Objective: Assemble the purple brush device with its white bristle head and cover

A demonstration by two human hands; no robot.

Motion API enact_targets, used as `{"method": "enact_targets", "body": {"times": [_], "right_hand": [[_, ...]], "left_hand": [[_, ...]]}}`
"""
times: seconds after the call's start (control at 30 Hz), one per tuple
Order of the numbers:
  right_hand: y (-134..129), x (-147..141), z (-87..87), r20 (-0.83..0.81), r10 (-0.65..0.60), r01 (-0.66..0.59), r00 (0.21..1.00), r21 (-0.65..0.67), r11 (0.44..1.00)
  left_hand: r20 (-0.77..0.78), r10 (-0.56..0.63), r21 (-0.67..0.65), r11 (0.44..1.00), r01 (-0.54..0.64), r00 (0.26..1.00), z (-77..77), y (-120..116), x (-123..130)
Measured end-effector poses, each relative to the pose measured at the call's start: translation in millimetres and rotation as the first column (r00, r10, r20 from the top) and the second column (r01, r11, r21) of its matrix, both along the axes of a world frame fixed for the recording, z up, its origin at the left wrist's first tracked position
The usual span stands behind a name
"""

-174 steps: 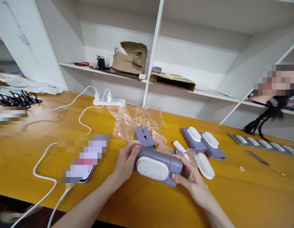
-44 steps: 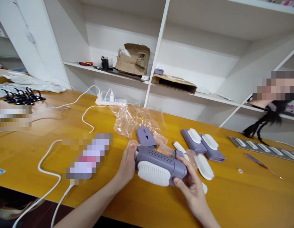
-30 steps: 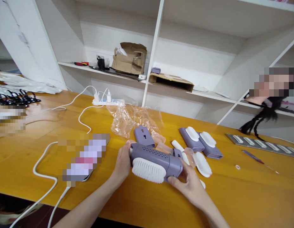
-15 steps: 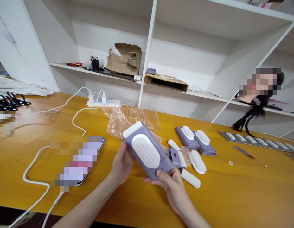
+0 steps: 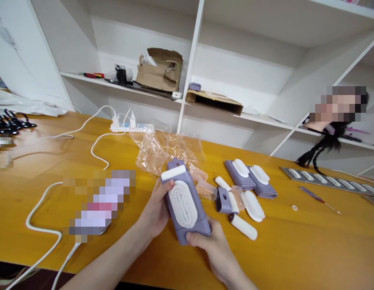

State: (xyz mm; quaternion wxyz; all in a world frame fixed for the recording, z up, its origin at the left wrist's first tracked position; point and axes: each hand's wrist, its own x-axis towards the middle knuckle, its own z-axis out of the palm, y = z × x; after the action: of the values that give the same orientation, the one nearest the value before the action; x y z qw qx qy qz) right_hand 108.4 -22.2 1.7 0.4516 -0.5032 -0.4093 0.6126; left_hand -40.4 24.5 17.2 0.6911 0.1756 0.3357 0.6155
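Both my hands hold a lavender plastic bristle brush (image 5: 185, 223) upright, its white bristle pad (image 5: 182, 203) facing up and a white bar (image 5: 174, 172) at its far end. My left hand (image 5: 153, 209) grips its left side, and my right hand (image 5: 209, 249) supports its lower end. To the right lie a small lavender housing (image 5: 223, 200), a white bar (image 5: 243, 226), a white oval bristle head (image 5: 252, 206) and a small metal spring (image 5: 206, 196). Behind my hands is a crumpled transparent plastic bag (image 5: 159, 152).
Everything lies on a yellow wooden table (image 5: 280, 241). Two lavender brushes (image 5: 239, 174) stand right; a metal strip (image 5: 329, 182) holds white pieces. A blurred phone (image 5: 98, 201), power strip (image 5: 131, 128), white cables and white shelves with cardboard (image 5: 159, 70) surround them.
The brush has swung from lying crosswise to pointing away from me, its bristles now facing up. My right hand has moved to its near end, and a white bar shows on the table.
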Motion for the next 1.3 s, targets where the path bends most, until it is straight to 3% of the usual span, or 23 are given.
{"method": "enact_targets", "body": {"times": [0.17, 0.3, 0.5, 0.67, 0.87, 1.03, 1.17, 1.3], "right_hand": [[3.4, 6.1, 1.7, 0.047, 0.117, -0.118, 0.992, 0.022, 0.993], [11.4, 6.8, 9.6, 0.144, 0.215, -0.242, 0.966, 0.208, 0.948], [10.7, 4.4, 5.0, 0.299, 0.214, -0.321, 0.930, 0.376, 0.869], [5.0, 0.2, -4.7, 0.320, 0.127, -0.259, 0.939, 0.412, 0.873], [8.1, -2.4, 2.9, 0.251, 0.152, -0.239, 0.956, 0.366, 0.899], [12.8, 6.8, 8.4, 0.058, 0.243, -0.249, 0.968, 0.172, 0.953], [11.5, 9.0, 7.3, 0.093, 0.252, -0.257, 0.963, 0.048, 0.965], [12.4, 4.9, 6.6, 0.140, 0.326, -0.323, 0.935, -0.043, 0.945]], "left_hand": [[-0.026, 0.021, -0.037, 0.999, -0.022, 0.999, -0.3, -0.5, 0.1], [-0.072, 0.052, -0.048, 0.997, -0.056, 0.996, 1.5, -2.1, 3.4], [-0.063, 0.121, -0.056, 0.991, -0.124, 0.991, 1.0, -3.9, 10.5], [-0.010, 0.162, -0.103, 0.981, -0.162, 0.987, -0.3, -5.9, 15.6], [0.029, 0.206, -0.062, 0.977, -0.204, 0.978, 0.1, -7.9, 17.8], [-0.003, 0.157, -0.063, 0.986, -0.157, 0.988, 2.4, -4.1, 11.2], [0.064, 0.102, -0.072, 0.993, -0.097, 0.993, 5.8, -1.4, 5.0], [0.066, 0.123, -0.057, 0.991, -0.119, 0.990, 8.2, -3.5, 4.5]]}}
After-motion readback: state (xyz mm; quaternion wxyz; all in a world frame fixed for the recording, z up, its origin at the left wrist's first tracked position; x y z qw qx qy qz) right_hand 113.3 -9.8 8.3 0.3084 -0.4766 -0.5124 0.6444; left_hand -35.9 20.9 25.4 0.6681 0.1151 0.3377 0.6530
